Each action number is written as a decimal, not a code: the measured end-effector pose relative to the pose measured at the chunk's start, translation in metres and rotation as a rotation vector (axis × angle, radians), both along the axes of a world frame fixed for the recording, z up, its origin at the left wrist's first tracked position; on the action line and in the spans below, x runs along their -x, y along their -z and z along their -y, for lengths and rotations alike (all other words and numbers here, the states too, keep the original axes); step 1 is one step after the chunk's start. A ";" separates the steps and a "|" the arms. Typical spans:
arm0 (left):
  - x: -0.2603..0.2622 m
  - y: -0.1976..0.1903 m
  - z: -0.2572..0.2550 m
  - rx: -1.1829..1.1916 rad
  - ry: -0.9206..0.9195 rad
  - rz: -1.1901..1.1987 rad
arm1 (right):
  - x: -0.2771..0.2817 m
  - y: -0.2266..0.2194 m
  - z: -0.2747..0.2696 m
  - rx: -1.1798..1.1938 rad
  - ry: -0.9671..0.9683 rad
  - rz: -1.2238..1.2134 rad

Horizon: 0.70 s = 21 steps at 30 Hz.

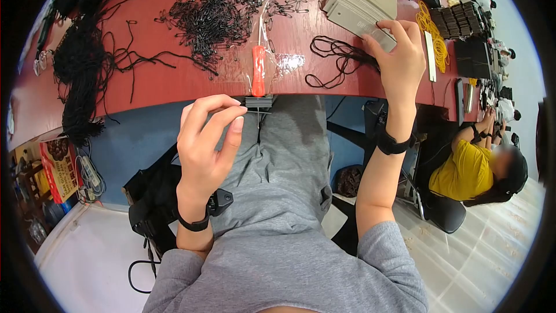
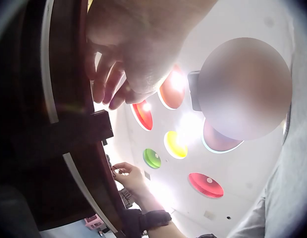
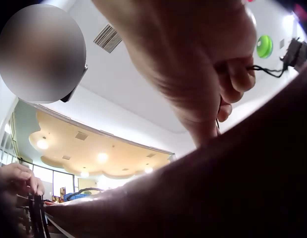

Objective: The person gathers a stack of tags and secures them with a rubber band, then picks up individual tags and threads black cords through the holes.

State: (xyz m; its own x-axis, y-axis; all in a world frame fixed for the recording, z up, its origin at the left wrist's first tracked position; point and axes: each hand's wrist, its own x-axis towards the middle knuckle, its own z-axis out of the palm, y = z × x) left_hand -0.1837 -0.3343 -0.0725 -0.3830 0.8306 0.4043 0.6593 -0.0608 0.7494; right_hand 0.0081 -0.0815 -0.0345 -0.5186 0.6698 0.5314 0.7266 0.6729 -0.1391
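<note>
My right hand (image 1: 402, 58) is over the table's right side, in front of a stack of beige cards (image 1: 362, 0). Its bent fingers pinch a thin black cord (image 3: 267, 69), which runs out from the fingertips in the right wrist view. A looped bundle of black cord (image 1: 336, 61) lies on the table just left of that hand. My left hand (image 1: 205, 139) hovers over the lap by the table's front edge, fingers loosely bent, thumb near the fingertips, nothing visible in its grasp. Close to those fingertips, a small stack of grey strips (image 1: 259, 102) sits at the edge.
A red-handled tool (image 1: 258, 72) with a thin metal shaft lies on clear plastic. Behind it spreads a pile of black safety pins (image 1: 214, 17). Black cords (image 1: 81, 75) are heaped at left, yellow cord (image 1: 434, 40) at right. Another person (image 1: 475, 168) sits further right.
</note>
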 end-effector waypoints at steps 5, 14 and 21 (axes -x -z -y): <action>-0.001 0.001 0.000 0.000 0.010 0.020 | 0.000 0.000 0.001 -0.027 -0.036 0.034; 0.002 0.002 0.000 -0.017 -0.014 -0.018 | 0.000 -0.022 0.025 0.154 -0.122 -0.316; -0.005 -0.002 0.008 -0.138 0.280 0.527 | 0.007 -0.036 0.127 0.788 -0.646 -0.338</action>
State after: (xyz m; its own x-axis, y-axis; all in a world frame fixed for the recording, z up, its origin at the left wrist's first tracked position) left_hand -0.1784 -0.3420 -0.0706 -0.3351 0.8823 0.3306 0.1469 -0.2976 0.9433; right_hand 0.0014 -0.2089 0.0018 -0.8043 0.5381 0.2521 0.1074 0.5489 -0.8289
